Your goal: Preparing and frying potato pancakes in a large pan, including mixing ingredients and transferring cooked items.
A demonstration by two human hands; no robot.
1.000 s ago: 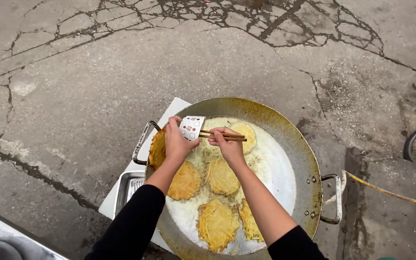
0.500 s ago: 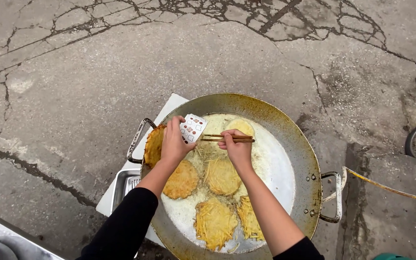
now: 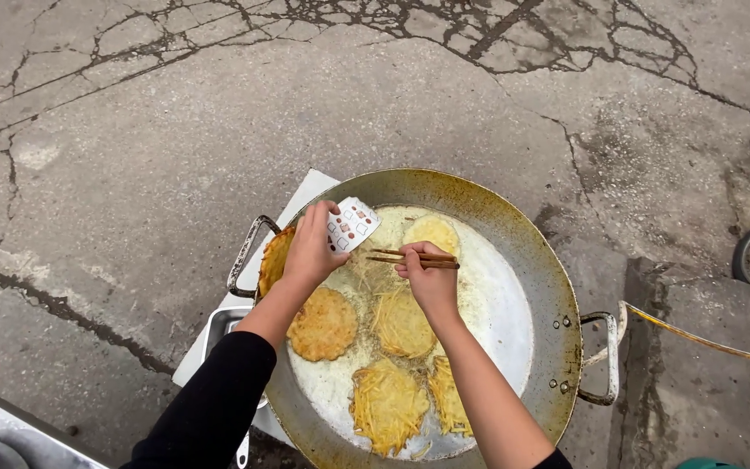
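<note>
Left hand (image 3: 310,252): closed around a white slotted spatula (image 3: 351,225), held over the pan's (image 3: 527,260) far-left side.
Right hand (image 3: 430,280): chopsticks (image 3: 414,258) are pinched, held level above the frying fritters (image 3: 403,323).

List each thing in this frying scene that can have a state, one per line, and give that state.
Left hand: gripping the slotted spatula.
Right hand: holding chopsticks level over the oil.
Wok: holding oil, fritters frying.
Browned fritter: golden, in oil.
Pale fritter: barely coloured.
Edge fritter: propped against the rim.
</note>
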